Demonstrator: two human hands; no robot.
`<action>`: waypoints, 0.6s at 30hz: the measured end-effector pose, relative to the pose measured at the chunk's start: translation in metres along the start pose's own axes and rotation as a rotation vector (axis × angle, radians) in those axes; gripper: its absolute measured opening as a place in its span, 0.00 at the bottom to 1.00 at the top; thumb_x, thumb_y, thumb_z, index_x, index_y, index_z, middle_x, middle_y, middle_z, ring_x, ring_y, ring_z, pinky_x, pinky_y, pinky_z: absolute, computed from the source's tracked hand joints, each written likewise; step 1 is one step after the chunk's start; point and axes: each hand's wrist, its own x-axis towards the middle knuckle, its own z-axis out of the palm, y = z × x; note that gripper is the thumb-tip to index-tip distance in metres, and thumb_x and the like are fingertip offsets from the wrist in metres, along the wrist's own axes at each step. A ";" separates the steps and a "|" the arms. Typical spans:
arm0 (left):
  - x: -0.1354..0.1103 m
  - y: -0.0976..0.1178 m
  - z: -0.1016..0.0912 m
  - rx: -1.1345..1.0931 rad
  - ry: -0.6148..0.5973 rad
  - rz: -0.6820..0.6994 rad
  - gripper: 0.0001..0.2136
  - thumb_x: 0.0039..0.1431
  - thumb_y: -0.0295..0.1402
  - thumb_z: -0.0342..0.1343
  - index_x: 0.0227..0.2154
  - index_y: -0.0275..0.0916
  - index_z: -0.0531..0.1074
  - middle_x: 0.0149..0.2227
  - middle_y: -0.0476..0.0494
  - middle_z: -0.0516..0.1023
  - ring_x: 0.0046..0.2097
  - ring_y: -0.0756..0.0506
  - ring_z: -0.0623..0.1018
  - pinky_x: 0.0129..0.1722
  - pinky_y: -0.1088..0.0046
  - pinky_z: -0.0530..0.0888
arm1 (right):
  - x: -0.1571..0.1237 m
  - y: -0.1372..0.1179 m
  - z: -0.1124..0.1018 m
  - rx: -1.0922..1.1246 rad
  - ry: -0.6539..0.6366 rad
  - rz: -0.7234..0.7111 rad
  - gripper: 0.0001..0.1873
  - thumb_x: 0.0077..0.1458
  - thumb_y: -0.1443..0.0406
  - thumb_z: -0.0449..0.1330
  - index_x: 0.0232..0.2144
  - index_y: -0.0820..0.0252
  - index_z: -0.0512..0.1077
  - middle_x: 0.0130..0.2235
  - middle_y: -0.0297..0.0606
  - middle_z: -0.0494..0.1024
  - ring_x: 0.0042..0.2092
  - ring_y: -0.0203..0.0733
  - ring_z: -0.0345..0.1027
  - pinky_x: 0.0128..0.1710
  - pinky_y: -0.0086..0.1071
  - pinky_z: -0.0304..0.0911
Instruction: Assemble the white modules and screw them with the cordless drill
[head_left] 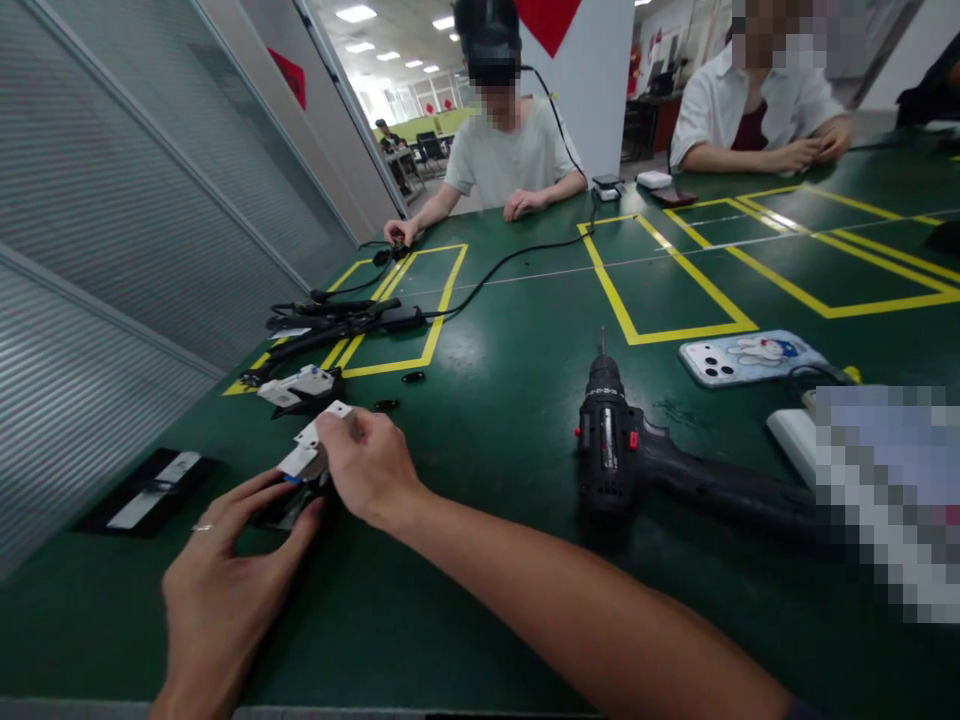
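Note:
Both my hands meet at a small black and white part [304,462] near the table's front left. My right hand [371,468] reaches across from the right, fingers pinched on the part's white upper end. My left hand [225,575] comes from below, thumb and fingers closed around the part's dark lower end, a ring on one finger. Just behind lies a second similar black and white part [300,387]. Two small dark oval pieces [412,377] lie beyond my hands. A black cordless drill [615,440] lies on its side to the right, bit pointing away.
The green table [510,400] bears yellow tape rectangles. A flat black plate [146,490] lies at the left. Black cables and tools [337,318] lie further back. A phone [750,357] lies at the right. Two other people sit across the table.

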 end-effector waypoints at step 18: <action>-0.011 -0.010 0.001 0.040 0.042 -0.199 0.33 0.41 0.43 0.63 0.53 0.42 0.63 0.50 0.39 0.71 0.47 0.37 0.74 0.47 0.57 0.72 | -0.015 -0.007 -0.015 -0.263 0.097 -0.437 0.37 0.49 0.62 0.76 0.55 0.62 0.62 0.52 0.40 0.52 0.53 0.44 0.50 0.56 0.27 0.49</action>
